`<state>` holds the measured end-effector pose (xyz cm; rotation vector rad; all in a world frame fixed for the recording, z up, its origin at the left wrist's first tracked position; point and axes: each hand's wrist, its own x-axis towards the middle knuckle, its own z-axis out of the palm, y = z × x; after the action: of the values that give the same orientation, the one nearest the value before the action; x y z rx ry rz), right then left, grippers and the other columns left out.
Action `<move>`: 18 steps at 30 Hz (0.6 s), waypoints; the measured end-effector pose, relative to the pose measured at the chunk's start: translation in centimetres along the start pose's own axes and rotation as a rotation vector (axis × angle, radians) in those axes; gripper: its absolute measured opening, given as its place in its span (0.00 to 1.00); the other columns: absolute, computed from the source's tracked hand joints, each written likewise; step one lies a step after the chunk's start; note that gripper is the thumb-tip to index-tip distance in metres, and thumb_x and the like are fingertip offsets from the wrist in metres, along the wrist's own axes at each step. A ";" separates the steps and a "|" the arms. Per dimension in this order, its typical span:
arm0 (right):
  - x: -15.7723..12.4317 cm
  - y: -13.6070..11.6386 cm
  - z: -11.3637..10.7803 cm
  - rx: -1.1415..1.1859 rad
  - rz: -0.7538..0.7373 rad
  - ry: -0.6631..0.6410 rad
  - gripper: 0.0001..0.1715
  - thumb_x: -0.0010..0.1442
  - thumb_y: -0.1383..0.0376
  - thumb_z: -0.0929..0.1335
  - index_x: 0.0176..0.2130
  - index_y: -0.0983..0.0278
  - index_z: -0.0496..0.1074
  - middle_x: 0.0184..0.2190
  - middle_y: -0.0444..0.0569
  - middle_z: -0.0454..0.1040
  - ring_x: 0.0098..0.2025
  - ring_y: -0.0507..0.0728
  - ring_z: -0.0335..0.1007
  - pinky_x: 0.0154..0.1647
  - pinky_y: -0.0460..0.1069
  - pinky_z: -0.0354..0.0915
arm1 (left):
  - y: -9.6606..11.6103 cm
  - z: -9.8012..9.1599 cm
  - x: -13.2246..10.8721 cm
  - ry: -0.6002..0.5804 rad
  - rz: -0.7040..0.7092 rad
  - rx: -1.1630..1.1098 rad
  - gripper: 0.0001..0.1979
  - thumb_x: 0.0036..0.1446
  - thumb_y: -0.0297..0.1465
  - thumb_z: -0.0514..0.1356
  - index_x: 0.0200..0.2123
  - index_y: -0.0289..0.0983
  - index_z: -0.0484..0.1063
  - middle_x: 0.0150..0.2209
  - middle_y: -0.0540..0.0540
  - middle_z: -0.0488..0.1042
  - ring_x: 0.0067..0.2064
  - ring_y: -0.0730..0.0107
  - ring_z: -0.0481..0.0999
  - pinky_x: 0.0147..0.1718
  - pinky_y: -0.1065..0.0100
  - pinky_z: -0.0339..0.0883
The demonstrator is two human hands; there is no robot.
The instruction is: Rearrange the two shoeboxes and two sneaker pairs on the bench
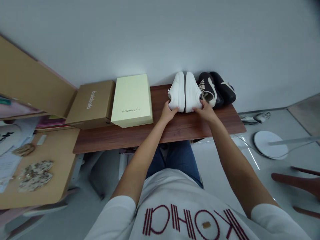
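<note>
Two white sneakers lie on their sides, soles facing each other, on a dark wooden shelf board [160, 131]. My left hand [169, 111] grips the heel end of the left white sneaker [178, 90], thumb and fingers on either side of it. At the heel of the right white sneaker [191, 91], my right hand [205, 110] has its fingers closed round the edge. Immediately right of that pair are a dark brown sneaker [207, 85] with cream laces and a black shoe [225, 91]. Some of my fingers are hidden behind the shoes.
A pale yellow shoebox [132, 95] and a brown cardboard box [92, 103] stand left on the board, against the wall. Farther left is a desk [60, 156] with a patterned bow [36, 175]. On the floor at right are a round white base [270, 145] and more shoes [262, 116].
</note>
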<state>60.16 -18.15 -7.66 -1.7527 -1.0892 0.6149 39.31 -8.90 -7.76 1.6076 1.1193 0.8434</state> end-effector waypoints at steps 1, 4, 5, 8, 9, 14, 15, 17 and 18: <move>0.0 -0.1 0.1 0.010 0.016 -0.007 0.44 0.51 0.54 0.75 0.62 0.69 0.65 0.59 0.64 0.72 0.61 0.68 0.68 0.66 0.65 0.61 | 0.0 0.1 0.2 -0.012 0.012 -0.013 0.36 0.53 0.34 0.68 0.63 0.32 0.62 0.62 0.29 0.69 0.62 0.51 0.70 0.61 0.53 0.62; 0.1 -0.2 0.3 0.116 0.026 -0.030 0.43 0.50 0.49 0.76 0.57 0.68 0.68 0.53 0.60 0.76 0.55 0.65 0.72 0.61 0.63 0.65 | 0.0 0.0 0.9 -0.063 0.019 -0.048 0.31 0.53 0.34 0.68 0.58 0.30 0.66 0.54 0.33 0.75 0.55 0.57 0.75 0.54 0.58 0.68; 0.2 -0.2 0.3 0.148 0.007 -0.054 0.42 0.50 0.48 0.75 0.56 0.67 0.68 0.52 0.59 0.76 0.54 0.65 0.72 0.60 0.62 0.66 | 0.1 -0.1 1.1 -0.083 0.010 -0.051 0.28 0.53 0.33 0.69 0.55 0.31 0.68 0.51 0.35 0.76 0.52 0.58 0.76 0.52 0.60 0.69; 0.5 -0.3 -0.1 0.164 -0.044 -0.118 0.40 0.50 0.46 0.75 0.54 0.66 0.69 0.48 0.57 0.77 0.51 0.65 0.73 0.59 0.63 0.67 | 0.4 -0.8 1.4 -0.132 0.005 -0.024 0.21 0.52 0.34 0.69 0.47 0.32 0.71 0.43 0.41 0.78 0.44 0.62 0.76 0.47 0.62 0.70; 0.6 -0.4 -0.4 0.142 -0.062 -0.134 0.39 0.51 0.46 0.74 0.54 0.66 0.69 0.48 0.56 0.77 0.51 0.65 0.73 0.59 0.63 0.67 | 0.5 -1.1 1.4 -0.142 0.019 -0.010 0.20 0.52 0.34 0.69 0.46 0.32 0.71 0.41 0.42 0.78 0.43 0.63 0.75 0.46 0.62 0.70; 0.6 -2.3 -1.7 -0.075 -0.134 -0.186 0.33 0.54 0.52 0.73 0.53 0.67 0.71 0.46 0.55 0.77 0.51 0.67 0.72 0.57 0.63 0.67 | 2.2 -3.0 0.9 -0.144 0.140 0.183 0.18 0.52 0.34 0.68 0.44 0.33 0.72 0.41 0.42 0.77 0.44 0.58 0.76 0.48 0.59 0.70; 0.5 -2.8 -1.8 -0.139 -0.145 -0.186 0.31 0.55 0.53 0.73 0.53 0.67 0.71 0.46 0.55 0.77 0.50 0.67 0.73 0.57 0.63 0.67 | 2.7 -3.3 0.7 -0.136 0.160 0.248 0.18 0.52 0.34 0.69 0.44 0.33 0.73 0.41 0.41 0.77 0.45 0.56 0.77 0.49 0.57 0.69; 0.2 -3.9 -1.9 -0.274 -0.166 -0.172 0.28 0.55 0.57 0.73 0.52 0.67 0.72 0.45 0.55 0.78 0.50 0.67 0.73 0.57 0.62 0.67 | 3.6 -3.8 0.2 -0.120 0.186 0.363 0.19 0.51 0.33 0.69 0.45 0.35 0.73 0.44 0.39 0.78 0.48 0.51 0.77 0.52 0.54 0.68; 0.0 -4.5 -1.8 -0.339 -0.175 -0.162 0.27 0.55 0.58 0.73 0.53 0.66 0.72 0.45 0.55 0.78 0.51 0.67 0.73 0.57 0.62 0.67 | 4.1 -4.0 0.0 -0.110 0.195 0.407 0.19 0.51 0.32 0.70 0.46 0.35 0.73 0.45 0.39 0.78 0.49 0.49 0.77 0.52 0.53 0.68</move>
<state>59.77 -18.26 -2.81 -1.8890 -1.5139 0.4902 36.84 -8.06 -2.69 2.1009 1.1171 0.6673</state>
